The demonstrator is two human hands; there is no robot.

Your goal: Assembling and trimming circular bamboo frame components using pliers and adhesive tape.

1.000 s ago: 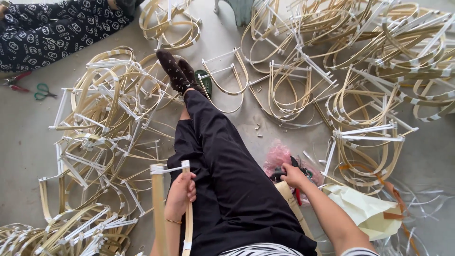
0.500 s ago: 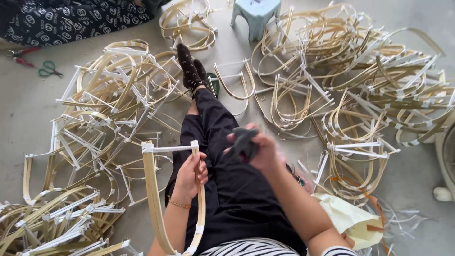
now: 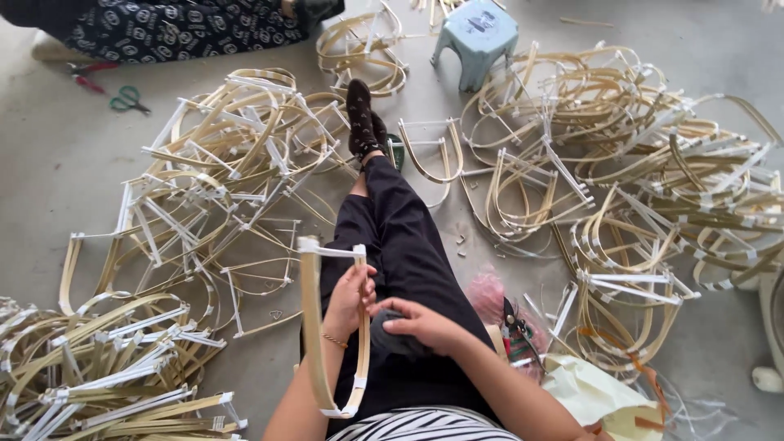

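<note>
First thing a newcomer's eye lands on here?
The heaps of bent bamboo frames covering the floor on both sides. At centre, the left hand grips one U-shaped frame over the lap, the right hand resting on a dark object. A pale blue stool stands at the top.

Free room: bare concrete floor at far left, and a strip at far right beyond the frames. Small gap of floor just left of the person's legs. Obstacles: heaped bent bamboo frames at left; a larger tangle of frames filling the right; stacked frames at near left. Small blue stool far centre. Scissors and pliers far left. Pink bag and pale sheet near right.
</note>
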